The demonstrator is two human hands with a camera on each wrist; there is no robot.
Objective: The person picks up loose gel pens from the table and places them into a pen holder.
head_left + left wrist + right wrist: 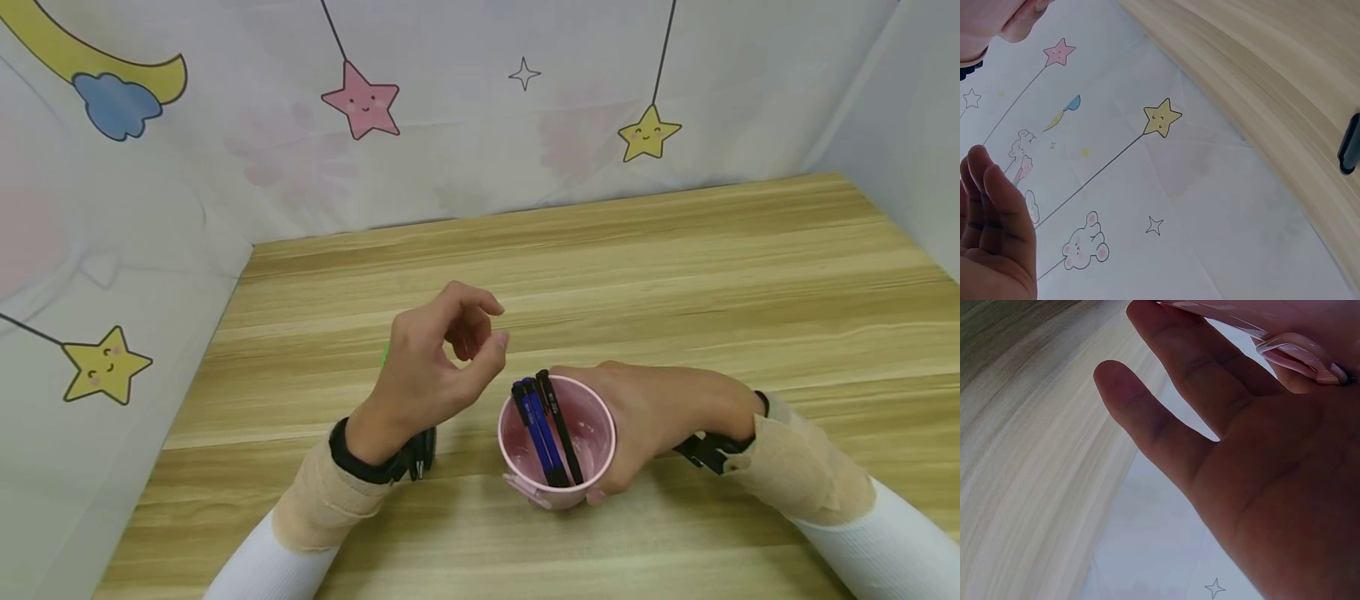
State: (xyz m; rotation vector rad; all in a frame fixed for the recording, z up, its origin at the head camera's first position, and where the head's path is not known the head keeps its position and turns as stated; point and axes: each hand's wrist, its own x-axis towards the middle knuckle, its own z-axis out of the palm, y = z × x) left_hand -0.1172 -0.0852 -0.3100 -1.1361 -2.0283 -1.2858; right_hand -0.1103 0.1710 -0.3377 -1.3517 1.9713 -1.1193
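A pink cup (600,417) stands tilted toward the head camera, with several blue and black pens (546,433) leaning inside it. My right hand (645,408) grips the cup from its right side, thumb near the front rim; the right wrist view shows the fingers (1194,369) along the pink wall (1310,315) by a small loop handle. Left of the cup, my left hand (438,350) hovers with loosely curved fingers and a gap between thumb and forefinger, holding nothing. Under its wrist lie dark pens (423,454), partly hidden.
A bit of something green (386,354) peeks out behind the left hand. The wood-grain table (712,283) meets a white printed cloth (465,158) at the back and cloth walls at both sides.
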